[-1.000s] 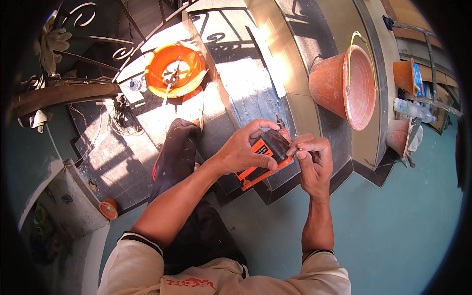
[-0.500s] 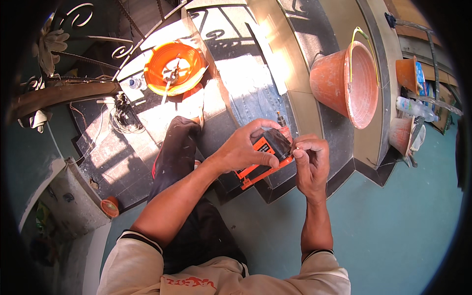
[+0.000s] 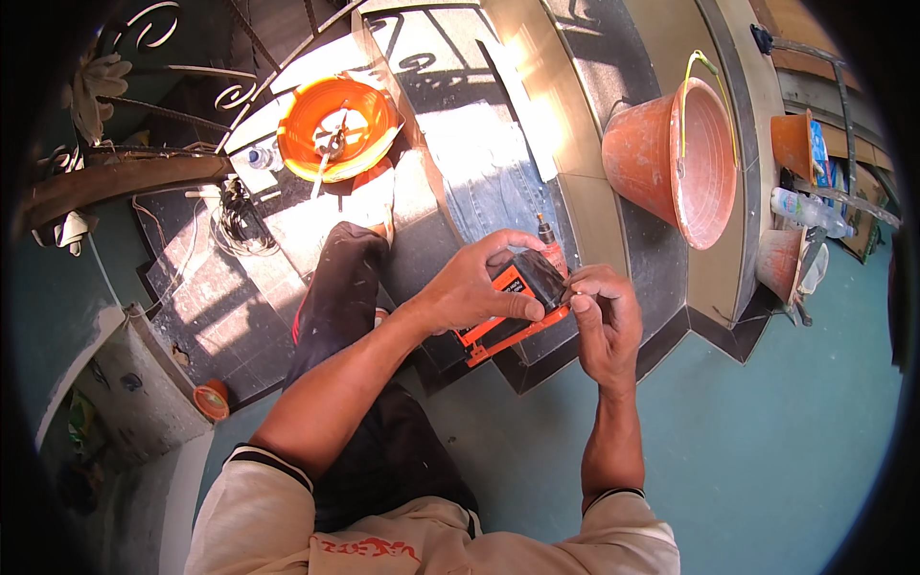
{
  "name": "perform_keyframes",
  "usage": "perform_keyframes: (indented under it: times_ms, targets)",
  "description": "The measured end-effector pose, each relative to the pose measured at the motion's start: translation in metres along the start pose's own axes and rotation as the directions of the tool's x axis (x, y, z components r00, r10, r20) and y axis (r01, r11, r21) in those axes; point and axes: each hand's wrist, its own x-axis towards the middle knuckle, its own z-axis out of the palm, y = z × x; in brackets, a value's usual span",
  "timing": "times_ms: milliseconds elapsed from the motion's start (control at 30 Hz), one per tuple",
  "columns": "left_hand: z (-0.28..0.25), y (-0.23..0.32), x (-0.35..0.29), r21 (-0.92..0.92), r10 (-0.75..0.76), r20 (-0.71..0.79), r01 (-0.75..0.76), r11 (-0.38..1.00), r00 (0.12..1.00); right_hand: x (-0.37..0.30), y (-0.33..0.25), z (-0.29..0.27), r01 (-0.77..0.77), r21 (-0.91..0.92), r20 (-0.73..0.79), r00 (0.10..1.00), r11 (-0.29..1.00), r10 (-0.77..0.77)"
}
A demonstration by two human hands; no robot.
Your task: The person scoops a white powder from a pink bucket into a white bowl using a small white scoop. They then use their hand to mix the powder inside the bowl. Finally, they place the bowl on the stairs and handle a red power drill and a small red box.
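My left hand [image 3: 479,287] is wrapped round an orange and black case [image 3: 491,347] with a dark, glossy cover, held tilted above the steps. Thumb and fingertips grip the cover from the near and far sides. At the case's right end my right hand [image 3: 608,321] is closed in a pinch. Whatever lies between those fingertips is too small to make out. Just beyond the case, a red power tool with a metal tip [image 3: 547,235] shows in part, its rest hidden by the case and my left hand. Blue denim cloth [image 3: 479,182] lies behind it.
An orange basin [image 3: 299,125] with a tool in it stands far left. A large dusty bucket [image 3: 637,158] is tipped on its side at right. Further right are smaller pots [image 3: 791,144] and a plastic bottle [image 3: 811,213]. A coiled cable [image 3: 235,225] lies left, near iron railings [image 3: 172,72].
Both hands stay at the case with almost the same grip. The right fingertips have shifted very slightly at its end, and the view has moved a little.
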Motion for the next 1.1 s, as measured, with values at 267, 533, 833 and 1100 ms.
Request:
perform_keyframes:
  times_ms: [267, 533, 833, 1100]
  targets:
    - [0.002, 0.001, -0.001, -0.013, -0.014, -0.03, 0.013, 1.0, 0.999, 0.005, 0.002, -0.001, 0.237, -0.208, 0.075, 0.971, 0.949, -0.226]
    - [0.0, 0.002, -0.003, 0.038, -0.028, -0.049, 0.03, 0.999, 0.998, -0.002, 0.007, -0.005, 0.283, -0.32, 0.177, 0.955, 0.904, -0.237]
    - [0.001, 0.0, 0.001, -0.009, -0.027, -0.029, 0.027, 1.0, 0.999, -0.015, 0.008, 0.003, 0.001, -0.03, -0.034, 0.999, 1.0, -0.002]
    - [-0.004, 0.001, 0.0, 0.07, -0.061, 0.002, 0.061, 0.996, 0.998, -0.01, 0.001, -0.001, 0.135, -0.229, 0.105, 0.988, 0.964, -0.113]
